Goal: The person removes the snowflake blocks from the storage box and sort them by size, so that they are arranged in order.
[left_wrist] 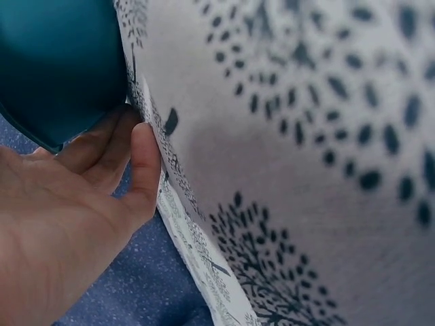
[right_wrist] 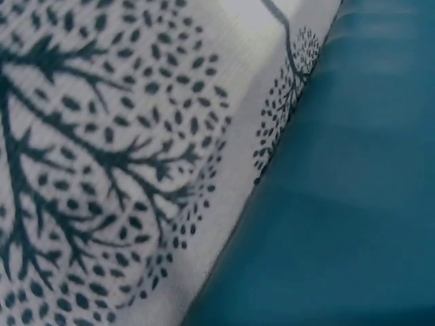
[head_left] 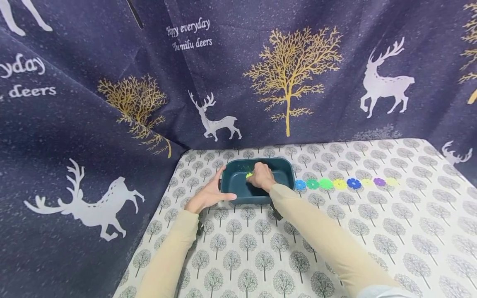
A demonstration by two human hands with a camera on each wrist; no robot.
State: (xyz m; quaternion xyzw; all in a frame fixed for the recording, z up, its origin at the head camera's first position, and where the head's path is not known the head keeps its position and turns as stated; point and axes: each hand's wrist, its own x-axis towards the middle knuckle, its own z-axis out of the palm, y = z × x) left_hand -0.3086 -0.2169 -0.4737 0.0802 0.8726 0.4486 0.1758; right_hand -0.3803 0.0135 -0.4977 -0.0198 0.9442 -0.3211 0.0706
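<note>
A dark teal plastic tub (head_left: 238,188) stands on the tabletop. At its left end my left hand (head_left: 210,193) rests against the outer wall, thumb and fingers spread around the near corner. The left wrist view has this hand (left_wrist: 81,204) beside the tub's wall (left_wrist: 61,61), thumb held apart. Inside the tub, my right hand (head_left: 262,177) reaches down with curled fingers. A small yellow-green notched disc (head_left: 248,175) shows at its fingertips, which seem to pinch it; the hand hides part of it. The right wrist view shows only tub wall (right_wrist: 353,190) and cloth.
Right of the tub runs a row of flat notched discs, including a light blue disc (head_left: 300,184), a dark blue disc (head_left: 354,183) and a purple disc (head_left: 379,181). A tree-print tablecloth (head_left: 232,260) covers the table. Behind hangs a dark blue deer-print curtain (head_left: 316,107).
</note>
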